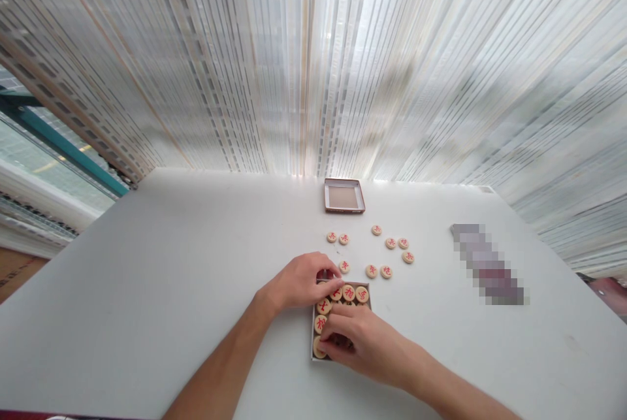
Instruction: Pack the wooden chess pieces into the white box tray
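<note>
A small open box (pixel 314 349) on the white table (pixel 171 276) holds round wooden chess pieces (pixel 349 292) with red characters. My left hand (pixel 301 281) rests at the box's far left corner, its fingers curled and pinching a piece at the rim. Over the near half of the box lies my right hand (pixel 365 341), fingers bent down onto the pieces inside. Several more pieces (pixel 386 271) lie loose on the table just beyond the box.
The box's lid (pixel 344 196) lies upside down further back near the table's far edge. A blurred-out object (pixel 487 264) is on the right. A striped translucent curtain hangs behind the table; a window shows at the left.
</note>
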A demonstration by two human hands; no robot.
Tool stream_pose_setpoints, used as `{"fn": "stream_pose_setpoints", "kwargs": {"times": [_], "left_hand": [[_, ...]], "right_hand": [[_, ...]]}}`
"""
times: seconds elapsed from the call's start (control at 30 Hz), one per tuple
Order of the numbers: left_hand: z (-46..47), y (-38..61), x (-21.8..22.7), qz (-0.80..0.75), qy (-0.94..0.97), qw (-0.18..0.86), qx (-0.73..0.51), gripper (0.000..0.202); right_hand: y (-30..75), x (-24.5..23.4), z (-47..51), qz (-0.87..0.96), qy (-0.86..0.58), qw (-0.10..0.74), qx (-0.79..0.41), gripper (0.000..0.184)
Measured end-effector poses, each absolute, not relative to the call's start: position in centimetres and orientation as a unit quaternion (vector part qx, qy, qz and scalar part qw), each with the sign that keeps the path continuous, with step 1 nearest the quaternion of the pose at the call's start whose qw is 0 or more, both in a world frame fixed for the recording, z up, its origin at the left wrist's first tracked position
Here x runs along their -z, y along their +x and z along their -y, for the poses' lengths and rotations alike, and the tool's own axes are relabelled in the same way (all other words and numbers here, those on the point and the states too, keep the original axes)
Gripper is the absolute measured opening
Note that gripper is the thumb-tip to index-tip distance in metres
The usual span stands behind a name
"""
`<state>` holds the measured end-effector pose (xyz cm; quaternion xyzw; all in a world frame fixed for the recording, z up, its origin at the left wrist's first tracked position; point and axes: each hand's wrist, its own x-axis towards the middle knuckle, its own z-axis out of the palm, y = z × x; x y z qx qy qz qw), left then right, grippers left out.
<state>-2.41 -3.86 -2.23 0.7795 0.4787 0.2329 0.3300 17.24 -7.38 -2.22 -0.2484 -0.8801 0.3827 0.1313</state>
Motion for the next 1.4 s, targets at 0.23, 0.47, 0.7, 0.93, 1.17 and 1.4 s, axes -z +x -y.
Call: {"fn": "stream_pose_setpoints", "kwargs": {"times": [0.23, 0.47, 0.7, 0.93, 1.17, 1.4], "left_hand": [[3.9, -2.4, 2.0, -0.483, 0.778, 0.33, -0.228, 0.021], [3.7, -2.5, 1.7, -0.491, 0.768, 0.345, -0.225, 0.031], [4.0, -3.0, 1.5, -0.482, 0.754, 0.392, -0.213, 0.037], [3.9, -3.0, 1.9, -0.479, 0.76, 0.388, -0.207, 0.037], [3.8, -2.9, 1.9, -0.482, 0.759, 0.385, -0.209, 0.034], [3.9, -2.8, 1.9, -0.484, 0.76, 0.377, -0.215, 0.029]], "right_hand": [[18.5, 1.5, 6.0, 0.897, -0.252, 0.167, -0.322, 0.019], [20.7, 1.3, 2.8, 0.886, -0.333, 0.219, -0.239, 0.016], [21.0, 1.2, 2.5, 0.895, -0.349, 0.184, -0.206, 0.032], [21.0, 1.3, 2.1, 0.895, -0.351, 0.178, -0.212, 0.027], [21.1, 1.4, 2.0, 0.894, -0.349, 0.172, -0.224, 0.025], [21.2, 1.3, 2.0, 0.889, -0.346, 0.179, -0.241, 0.024]]}}
